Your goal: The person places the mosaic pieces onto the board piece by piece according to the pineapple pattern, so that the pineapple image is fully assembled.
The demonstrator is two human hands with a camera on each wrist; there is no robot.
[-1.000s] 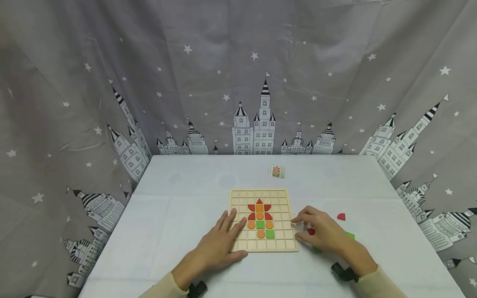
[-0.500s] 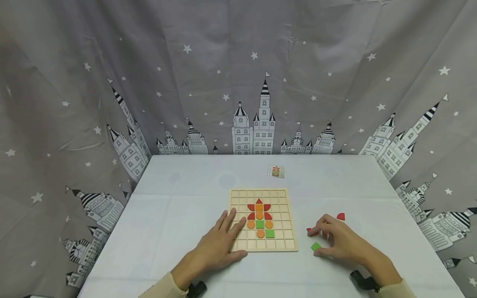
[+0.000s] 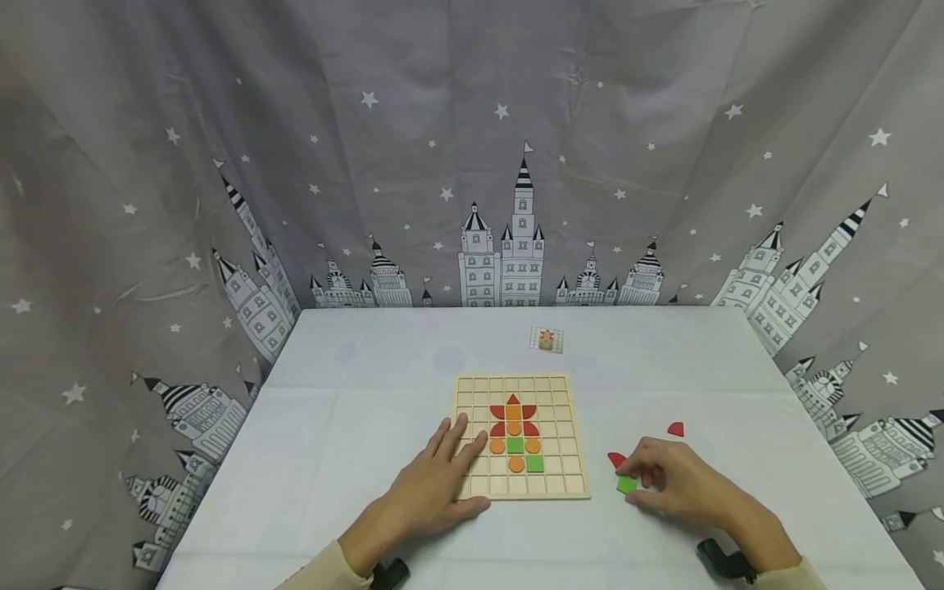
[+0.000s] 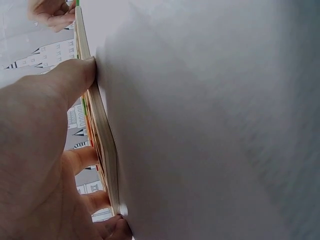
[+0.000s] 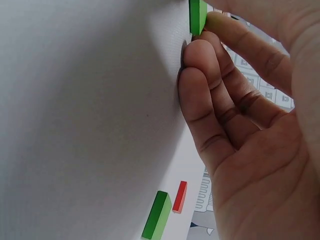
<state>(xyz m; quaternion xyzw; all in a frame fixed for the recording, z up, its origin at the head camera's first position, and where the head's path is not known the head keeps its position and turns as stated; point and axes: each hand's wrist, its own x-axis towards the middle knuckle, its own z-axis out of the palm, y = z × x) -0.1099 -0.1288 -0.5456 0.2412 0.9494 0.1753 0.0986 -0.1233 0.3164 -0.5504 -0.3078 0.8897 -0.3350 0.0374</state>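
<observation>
A wooden grid board [image 3: 558,483] lies on the white table, bearing red, orange and green tiles in a figure. My left hand [image 3: 431,483] rests spread on its left side; in the left wrist view the thumb [image 4: 75,77] presses near the board's edge [image 4: 107,145]. To the right of the board, my right hand [image 3: 682,483] pinches a green square tile [image 3: 626,484] between thumb and forefinger, low at the tabletop. That tile [image 5: 198,17] shows at the top of the right wrist view. A red tile [image 3: 616,460] lies just beyond these fingers.
A red quarter-circle tile [image 3: 675,428] lies behind the right hand. Another green tile [image 5: 156,215], hidden from the head view, shows in the right wrist view. A small pattern card [image 3: 546,339] lies beyond the board. A grey castle-print curtain [image 3: 413,164] hangs behind the table.
My right hand has moved from the board's right edge out to the right, and its finger and thumb have closed on the green square tile. The left hand stays put.
</observation>
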